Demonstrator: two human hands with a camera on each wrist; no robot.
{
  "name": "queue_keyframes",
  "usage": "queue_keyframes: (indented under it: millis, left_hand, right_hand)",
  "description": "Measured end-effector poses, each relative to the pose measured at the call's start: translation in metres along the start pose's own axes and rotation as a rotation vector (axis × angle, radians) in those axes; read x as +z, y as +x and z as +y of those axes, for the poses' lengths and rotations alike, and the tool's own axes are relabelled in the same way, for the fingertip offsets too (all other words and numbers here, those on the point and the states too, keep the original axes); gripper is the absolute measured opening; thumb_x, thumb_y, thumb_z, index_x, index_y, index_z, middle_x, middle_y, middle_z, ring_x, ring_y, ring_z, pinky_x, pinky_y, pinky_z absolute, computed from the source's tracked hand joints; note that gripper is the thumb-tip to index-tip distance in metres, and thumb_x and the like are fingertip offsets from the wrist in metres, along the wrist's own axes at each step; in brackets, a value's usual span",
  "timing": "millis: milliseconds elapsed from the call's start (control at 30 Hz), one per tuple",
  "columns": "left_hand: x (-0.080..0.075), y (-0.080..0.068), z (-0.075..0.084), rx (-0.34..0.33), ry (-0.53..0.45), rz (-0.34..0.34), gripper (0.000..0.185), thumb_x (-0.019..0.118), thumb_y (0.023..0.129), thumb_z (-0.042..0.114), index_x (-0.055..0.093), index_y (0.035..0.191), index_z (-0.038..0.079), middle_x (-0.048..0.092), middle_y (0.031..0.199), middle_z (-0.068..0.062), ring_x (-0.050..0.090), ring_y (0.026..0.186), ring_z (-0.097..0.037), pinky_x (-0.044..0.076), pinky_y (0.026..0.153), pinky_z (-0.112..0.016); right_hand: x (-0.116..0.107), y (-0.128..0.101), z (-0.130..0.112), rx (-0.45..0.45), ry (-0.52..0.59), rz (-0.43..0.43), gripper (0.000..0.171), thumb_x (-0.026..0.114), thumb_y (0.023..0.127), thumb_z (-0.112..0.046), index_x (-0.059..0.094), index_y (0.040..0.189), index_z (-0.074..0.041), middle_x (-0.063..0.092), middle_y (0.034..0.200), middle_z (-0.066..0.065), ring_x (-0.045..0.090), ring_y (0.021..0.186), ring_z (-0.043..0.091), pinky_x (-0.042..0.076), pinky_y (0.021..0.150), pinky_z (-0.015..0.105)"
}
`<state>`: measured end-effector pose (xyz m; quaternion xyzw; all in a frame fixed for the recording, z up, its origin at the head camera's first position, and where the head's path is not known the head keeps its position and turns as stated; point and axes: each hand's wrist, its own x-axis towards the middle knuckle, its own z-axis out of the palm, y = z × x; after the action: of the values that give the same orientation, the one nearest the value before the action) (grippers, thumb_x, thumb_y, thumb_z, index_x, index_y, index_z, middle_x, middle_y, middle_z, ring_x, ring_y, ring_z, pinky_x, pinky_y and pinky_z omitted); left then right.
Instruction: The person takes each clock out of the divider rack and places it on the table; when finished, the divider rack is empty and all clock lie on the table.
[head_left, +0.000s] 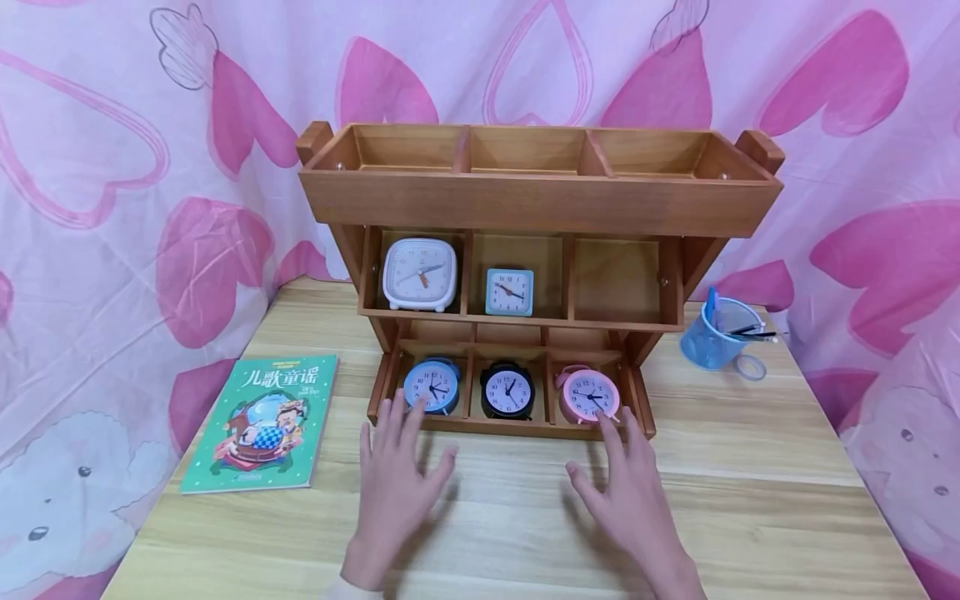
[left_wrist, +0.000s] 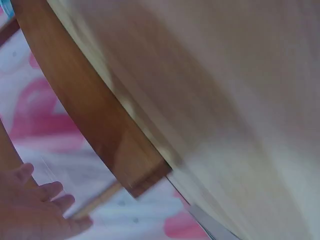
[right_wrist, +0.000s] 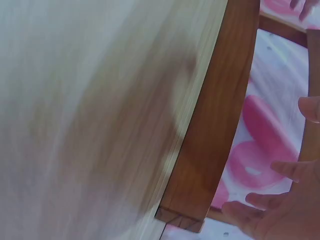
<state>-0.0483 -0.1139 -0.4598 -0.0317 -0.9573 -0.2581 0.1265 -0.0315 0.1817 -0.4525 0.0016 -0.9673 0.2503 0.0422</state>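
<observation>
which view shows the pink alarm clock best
The head view: the pink alarm clock stands whole in the bottom right compartment of the wooden shelf, just beyond the right hand. Both wrist views are blurred and show only wood, table and fingers, no clock.

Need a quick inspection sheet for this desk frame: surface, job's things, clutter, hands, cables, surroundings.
Surface: light wood table.
Job's things: wooden shelf; blue clock, black clock, pink clock in bottom row; white clock, small teal clock in middle row.
Clutter: green book lying left; blue pen cup right.
Hands: left hand open by the blue clock; right hand open by the pink clock.
Cables: nothing seen.
Surroundings: pink heart-print cloth.
</observation>
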Motion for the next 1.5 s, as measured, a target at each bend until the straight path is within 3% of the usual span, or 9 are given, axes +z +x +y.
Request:
queue_keyframes:
  millis: [200,367,567,700,800,1167,1367,1500]
  left_hand:
    - [-0.013,0.027,-0.031,-0.121,-0.228,-0.003,0.073,0.065,0.090,0.033,0.032,0.150,0.009,0.029,0.156,-0.015,0.028,0.142,-0.035,0.024,0.113,-0.056]
    - [-0.017,0.047,-0.053,-0.232,-0.369,-0.139,0.069,0.060,0.094,0.023,0.026,0.151,0.004,0.035,0.151,-0.020,0.037,0.136,-0.038,0.031,0.110,-0.054]
    - [-0.018,0.064,-0.065,-0.350,-0.392,-0.291,0.065,0.049,0.099,0.027,0.020,0.154,0.008,0.031,0.152,-0.025,0.034,0.136,-0.043,0.029,0.110,-0.058]
    - [-0.016,0.067,-0.071,-0.355,-0.384,-0.334,0.062,0.049,0.100,0.024,0.022,0.154,0.010,0.029,0.153,-0.026,0.033,0.137,-0.044,0.028,0.111,-0.057]
    - [-0.015,0.067,-0.075,-0.338,-0.386,-0.317,0.059,0.050,0.099,0.018,0.026,0.153,0.011,0.032,0.152,-0.024,0.034,0.136,-0.043,0.029,0.110,-0.056]
    - [-0.015,0.067,-0.084,-0.335,-0.383,-0.297,0.056,0.052,0.099,0.019,0.034,0.151,0.019,0.039,0.150,-0.020,0.041,0.132,-0.041,0.034,0.108,-0.055]
    - [-0.014,0.067,-0.084,-0.330,-0.399,-0.300,0.055,0.052,0.099,0.018,0.034,0.151,0.019,0.038,0.150,-0.019,0.038,0.135,-0.041,0.031,0.110,-0.055]
    - [-0.016,0.067,-0.084,-0.333,-0.406,-0.304,0.055,0.052,0.099,0.018,0.033,0.151,0.019,0.037,0.151,-0.019,0.036,0.136,-0.040,0.031,0.111,-0.053]
  right_hand:
    - [-0.005,0.019,0.013,0.028,0.109,-0.064,0.079,0.062,0.090,-0.048,0.030,0.150,-0.008,0.013,0.157,0.025,0.020,0.139,0.049,0.032,0.097,0.073]
    - [-0.003,0.042,0.021,-0.006,0.131,-0.063,0.075,0.063,0.090,-0.044,0.032,0.149,-0.007,0.016,0.155,0.027,0.021,0.138,0.049,0.033,0.097,0.072]
    - [0.006,0.068,0.024,-0.004,0.128,-0.109,0.071,0.064,0.090,-0.035,0.034,0.146,-0.003,0.015,0.155,0.028,0.024,0.135,0.049,0.037,0.095,0.070]
    - [0.013,0.077,0.025,-0.003,0.127,-0.132,0.068,0.066,0.089,-0.032,0.036,0.143,-0.003,0.021,0.151,0.028,0.035,0.127,0.048,0.041,0.095,0.066]
    - [0.017,0.082,0.023,0.003,0.127,-0.121,0.066,0.069,0.087,-0.030,0.041,0.140,-0.003,0.027,0.147,0.027,0.042,0.119,0.046,0.043,0.094,0.064]
    - [0.022,0.086,0.018,-0.040,0.096,0.036,0.050,0.073,0.082,-0.026,0.060,0.124,-0.001,0.043,0.134,0.026,0.049,0.110,0.042,0.049,0.089,0.060]
    - [0.001,0.075,0.012,-0.025,0.128,0.120,0.054,0.075,0.083,-0.028,0.059,0.129,-0.005,0.040,0.139,0.026,0.044,0.119,0.043,0.049,0.089,0.060]
    - [-0.024,0.061,0.015,0.037,0.165,0.136,0.059,0.074,0.085,-0.031,0.055,0.134,-0.005,0.034,0.146,0.027,0.039,0.125,0.047,0.047,0.089,0.063]
